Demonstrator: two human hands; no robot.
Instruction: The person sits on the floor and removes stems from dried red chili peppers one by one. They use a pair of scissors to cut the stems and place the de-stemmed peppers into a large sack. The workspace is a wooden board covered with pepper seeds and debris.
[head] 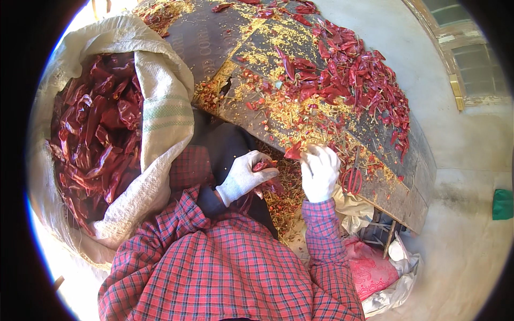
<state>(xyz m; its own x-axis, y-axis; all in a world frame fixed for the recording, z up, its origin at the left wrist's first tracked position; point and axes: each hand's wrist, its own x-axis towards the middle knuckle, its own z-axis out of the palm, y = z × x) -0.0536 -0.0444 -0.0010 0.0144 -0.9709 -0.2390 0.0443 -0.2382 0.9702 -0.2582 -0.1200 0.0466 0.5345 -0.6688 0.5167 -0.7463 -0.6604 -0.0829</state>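
Note:
My left hand (pixel 247 176), in a white knit glove, is curled around a torn dried red chili pepper (pixel 264 165) above my lap. My right hand (pixel 320 172), also gloved, pinches a red chili piece (pixel 293 151) at the near edge of the board table (pixel 257 124). More dark red chilies (pixel 274 185) hang or lie just under my left hand; which of the two I cannot tell. Close to the right of my right hand, red-handled scissors (pixel 352 180) rest on the board, blades pointing away from me.
On my left stands a woven sack (pixel 164 116) full of dried chilies (pixel 96 132). Yellow seeds (pixel 289 124) and stems litter the boards, with a chili heap (pixel 349 72) towards the wall (pixel 461 148). Debris (pixel 285 212) lies below the table edge, and a pink bag (pixel 369 269) sits lower right.

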